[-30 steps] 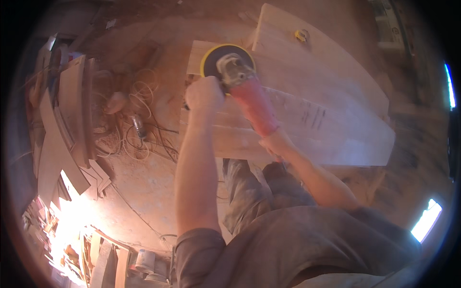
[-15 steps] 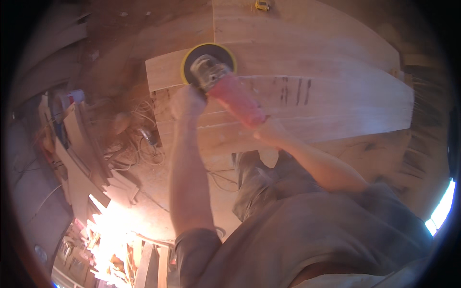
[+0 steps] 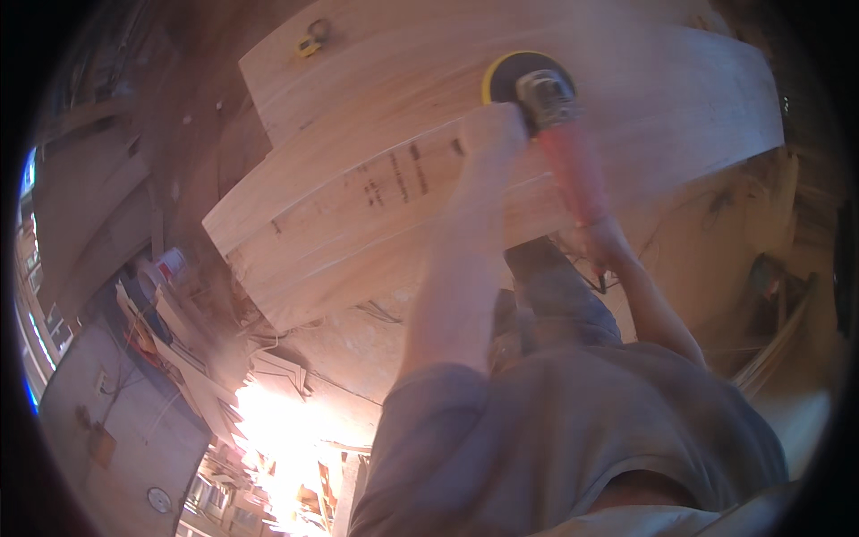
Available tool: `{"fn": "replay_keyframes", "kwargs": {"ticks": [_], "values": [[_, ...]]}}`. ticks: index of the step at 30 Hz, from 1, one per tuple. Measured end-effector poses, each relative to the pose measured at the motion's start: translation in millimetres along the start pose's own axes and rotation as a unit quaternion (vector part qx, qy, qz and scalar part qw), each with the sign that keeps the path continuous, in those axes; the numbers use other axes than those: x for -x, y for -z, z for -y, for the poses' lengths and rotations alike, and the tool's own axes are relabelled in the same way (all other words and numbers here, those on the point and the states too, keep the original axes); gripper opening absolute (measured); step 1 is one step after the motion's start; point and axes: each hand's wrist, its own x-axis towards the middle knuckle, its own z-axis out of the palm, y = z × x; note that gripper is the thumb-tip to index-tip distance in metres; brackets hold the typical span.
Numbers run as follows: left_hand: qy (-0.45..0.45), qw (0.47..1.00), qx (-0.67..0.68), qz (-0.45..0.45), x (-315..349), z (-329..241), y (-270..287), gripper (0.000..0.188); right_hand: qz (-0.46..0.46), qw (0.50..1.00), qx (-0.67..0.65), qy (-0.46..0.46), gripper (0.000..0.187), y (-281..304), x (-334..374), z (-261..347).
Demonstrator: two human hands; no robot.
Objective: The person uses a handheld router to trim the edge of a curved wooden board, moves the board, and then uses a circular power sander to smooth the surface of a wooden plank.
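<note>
A red angle grinder [image 3: 574, 170] with a round, yellow-rimmed dark sanding pad [image 3: 506, 79] is held in both my hands. Its pad lies against a broad pale wooden panel [image 3: 349, 242], to the right of a row of dark marks. My left hand [image 3: 494, 131] is closed beside the metal gear head, seemingly round a side handle that it mostly hides. Lower down, my right hand [image 3: 598, 243] wraps the rear end of the red body. Both hands are somewhat blurred.
A yellow tape measure [image 3: 310, 43] rests on the panel's far left part. Wood offcuts [image 3: 192, 362] and a white bucket [image 3: 170, 262] stand at left. Brightly sunlit scraps [image 3: 286, 438] lie lower left. My legs [image 3: 564, 295] are close to the panel's near edge.
The grinder has travelled rightward over the panel, from near its left end to beyond the dark marks. Both hands have kept their grip. My view has turned, so the panel appears tilted.
</note>
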Motion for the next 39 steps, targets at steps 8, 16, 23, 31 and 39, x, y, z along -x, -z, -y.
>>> {"fn": "replay_keyframes", "kwargs": {"ticks": [8,16,23,31,39], "values": [[-0.058,0.998,0.02,-0.013,-12.2,-89.9,-33.3,0.022,-0.124,0.935,-0.331,-0.007,0.021,38.5,19.9,-88.0],[0.042,0.998,0.037,-0.032,37.1,79.5,21.9,0.025,-0.033,0.991,-0.113,0.056,0.016,-29.4,-1.6,61.8],[0.151,0.982,0.065,-0.093,115.9,279.9,38.2,0.02,0.009,0.99,-0.134,0.049,0.015,-111.9,29.4,240.7],[0.264,0.955,0.082,-0.11,216.0,478.1,79.2,0.028,0.058,0.986,0.068,0.143,0.013,-211.2,27.2,400.5],[0.325,0.919,0.118,-0.191,280.6,577.0,84.2,0.025,0.11,0.846,0.384,0.353,0.014,-276.6,-1.3,467.5]]}}
